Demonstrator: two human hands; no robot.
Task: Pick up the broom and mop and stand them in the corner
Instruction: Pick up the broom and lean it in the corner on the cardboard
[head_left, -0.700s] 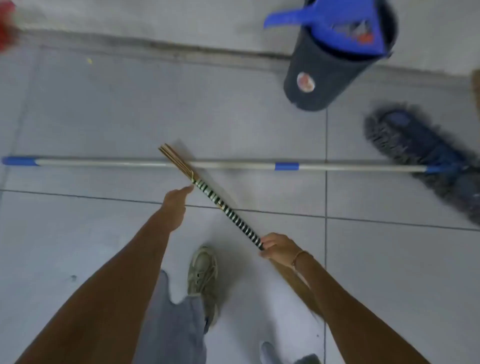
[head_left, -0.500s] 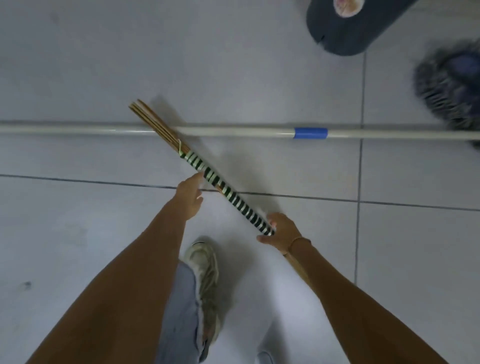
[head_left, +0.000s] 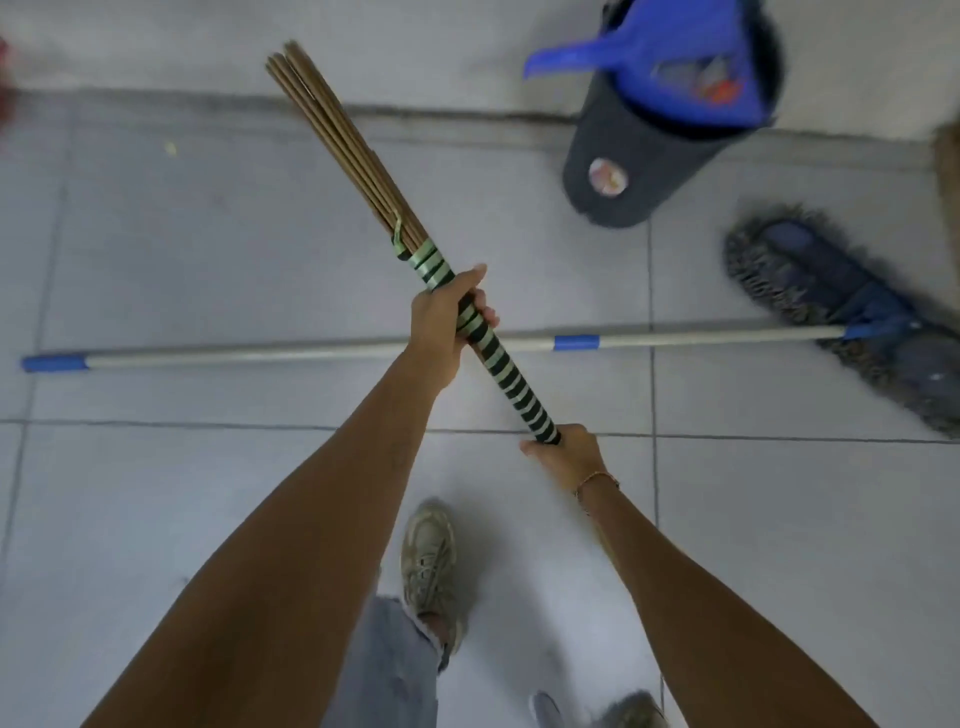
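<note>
I hold the broom (head_left: 511, 382) off the floor, slanting from lower right to upper left. Its handle is wrapped in green and black bands, and its bare brown sticks point toward the wall. My left hand (head_left: 447, 317) grips the wrapped handle near its upper end. My right hand (head_left: 569, 454) grips the lower end; the rest of the broom is hidden behind my right arm. The mop (head_left: 701, 336) lies flat on the floor, crossing under the broom. It has a white pole with blue bands and a dark blue shaggy head (head_left: 841, 312) at the right.
A dark bin (head_left: 639, 161) stands by the wall at the upper right, with a blue dustpan (head_left: 670, 57) in it. The wall base (head_left: 182, 98) runs along the top. My shoes (head_left: 431, 561) stand on the grey floor tiles below my arms.
The broom has risen from near the floor and now crosses above the mop pole. My left hand, open beside the handle before, has closed around it. The view has tilted back up toward the wall.
</note>
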